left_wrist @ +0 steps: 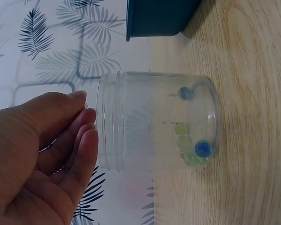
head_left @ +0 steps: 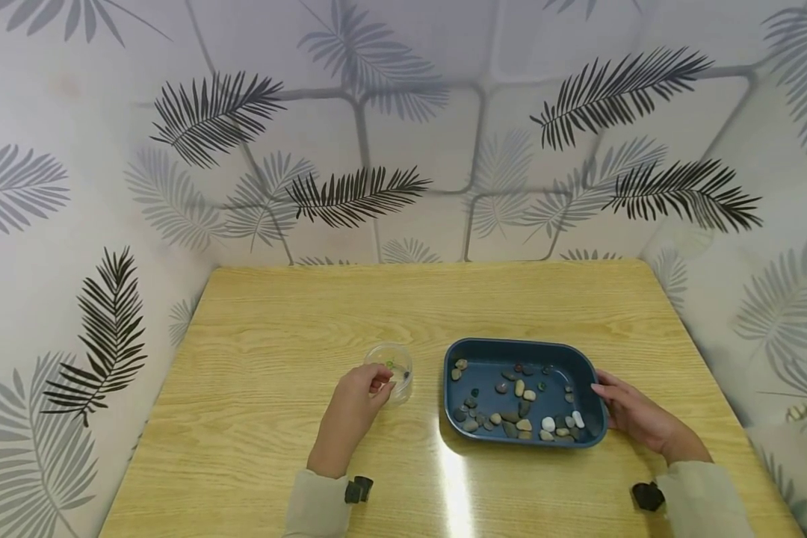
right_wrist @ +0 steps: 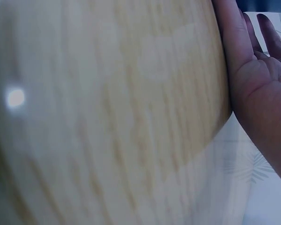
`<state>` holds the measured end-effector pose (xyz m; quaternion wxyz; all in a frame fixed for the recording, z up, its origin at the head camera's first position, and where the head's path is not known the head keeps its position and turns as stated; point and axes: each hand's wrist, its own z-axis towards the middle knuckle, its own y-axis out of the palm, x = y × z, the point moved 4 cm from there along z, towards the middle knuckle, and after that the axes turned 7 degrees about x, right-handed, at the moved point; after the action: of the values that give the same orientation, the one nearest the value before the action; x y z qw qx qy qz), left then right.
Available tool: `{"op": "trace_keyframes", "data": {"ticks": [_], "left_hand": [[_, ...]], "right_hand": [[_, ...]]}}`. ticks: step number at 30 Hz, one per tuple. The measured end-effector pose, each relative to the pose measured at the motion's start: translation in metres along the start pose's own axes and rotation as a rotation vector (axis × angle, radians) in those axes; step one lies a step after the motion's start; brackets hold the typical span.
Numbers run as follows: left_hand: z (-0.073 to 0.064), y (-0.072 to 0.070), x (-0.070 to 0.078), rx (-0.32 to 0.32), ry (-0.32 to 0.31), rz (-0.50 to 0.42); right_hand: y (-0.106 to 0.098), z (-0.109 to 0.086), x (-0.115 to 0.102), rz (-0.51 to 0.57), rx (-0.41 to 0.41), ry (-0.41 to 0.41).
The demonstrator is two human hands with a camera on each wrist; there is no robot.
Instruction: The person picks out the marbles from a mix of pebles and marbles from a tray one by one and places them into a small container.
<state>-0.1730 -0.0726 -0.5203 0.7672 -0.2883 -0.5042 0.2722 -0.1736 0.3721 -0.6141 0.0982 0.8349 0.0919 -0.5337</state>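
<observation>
Beneath the left hand (head_left: pixel 358 394) stands a clear jar (left_wrist: pixel 154 108).

an open clear jar (left_wrist: pixel 136 117) being supported upright by the table (head_left: pixel 276 314), blue and green beads (left_wrist: pixel 203 149) being contained at its bottom, mixed stones (head_left: pixel 519 388) being held in a dark blue tray (head_left: pixel 521 343) to its right

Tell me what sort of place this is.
Probably an indoor tabletop workspace: a wood-grain table enclosed by leaf-patterned walls, with a blue tray of pebbles near a clear jar.
</observation>
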Motion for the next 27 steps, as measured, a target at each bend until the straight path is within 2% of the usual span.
{"op": "trace_keyframes", "data": {"ticks": [8, 15, 27], "left_hand": [[0.001, 0.002, 0.005, 0.019, 0.023, -0.027], [0.004, 0.008, 0.015, 0.023, 0.044, -0.045], [0.005, 0.038, 0.034, -0.011, 0.068, -0.139]], "right_hand": [[0.000, -0.001, 0.000, -0.008, 0.006, 0.000], [0.000, -0.001, 0.000, -0.006, 0.000, -0.007], [0.000, -0.001, 0.000, 0.003, -0.001, -0.010]]}}
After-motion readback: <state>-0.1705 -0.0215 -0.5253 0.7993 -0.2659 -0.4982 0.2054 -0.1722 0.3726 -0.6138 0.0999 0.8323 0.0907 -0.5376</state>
